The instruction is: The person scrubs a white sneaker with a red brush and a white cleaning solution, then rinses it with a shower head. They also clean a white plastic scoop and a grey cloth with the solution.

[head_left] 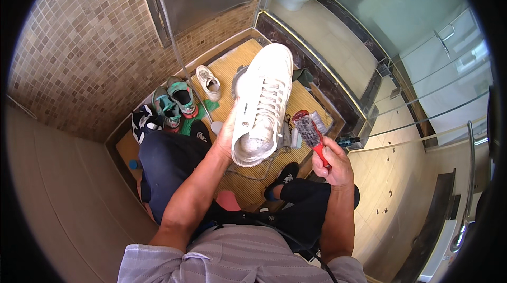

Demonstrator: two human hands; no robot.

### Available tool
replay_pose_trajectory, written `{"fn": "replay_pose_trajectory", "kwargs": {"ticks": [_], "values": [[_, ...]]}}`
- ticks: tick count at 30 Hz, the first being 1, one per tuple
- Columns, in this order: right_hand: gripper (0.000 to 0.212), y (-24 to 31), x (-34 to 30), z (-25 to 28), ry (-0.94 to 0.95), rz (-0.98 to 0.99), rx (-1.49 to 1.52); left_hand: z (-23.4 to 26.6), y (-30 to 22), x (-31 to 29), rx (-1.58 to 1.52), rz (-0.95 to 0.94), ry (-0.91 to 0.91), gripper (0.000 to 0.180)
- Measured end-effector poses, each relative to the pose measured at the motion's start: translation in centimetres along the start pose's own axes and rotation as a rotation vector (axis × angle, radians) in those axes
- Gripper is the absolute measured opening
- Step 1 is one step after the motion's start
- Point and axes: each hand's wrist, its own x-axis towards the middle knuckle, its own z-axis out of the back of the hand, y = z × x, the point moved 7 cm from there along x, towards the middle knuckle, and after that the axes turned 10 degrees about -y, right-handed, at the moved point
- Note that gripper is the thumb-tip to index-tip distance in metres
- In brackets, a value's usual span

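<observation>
A white lace-up sneaker (266, 90) is held up in front of me, toe pointing away and its opening toward me. My left hand (226, 134) is closed around its left side near the heel; most of the fingers are hidden behind the shoe. Whitish suds seem to lie inside the opening. To the right of the shoe, my right hand (335, 162) grips the red handle of a scrub brush (309, 131). Foam clings to its dark bristles, which face up and stay apart from the sneaker.
Beyond my left knee, a small white shoe (208, 82) and a pair of green-grey sneakers (182, 97) sit on the yellowish ribbed floor (232, 57). A grey hose (171, 34) hangs down there. On the right runs a dark stone curb (317, 63) with glass panels.
</observation>
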Motion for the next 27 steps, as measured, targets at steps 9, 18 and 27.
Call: {"fn": "replay_pose_trajectory", "kwargs": {"ticks": [9,18,27], "values": [[0.040,-1.0,0.0,0.1,-0.014,-0.021,0.019,-1.4,1.2,-0.7,0.432,0.107,0.315,0.076],[0.043,-1.1,-0.1,-0.1,-0.021,-0.026,0.003,-2.4,0.8,-0.5,0.113,0.032,0.405,0.068],[0.038,1.8,-0.8,-2.2,-0.022,0.095,0.029,0.0,0.1,0.7,0.151,0.075,0.032,0.066]]}}
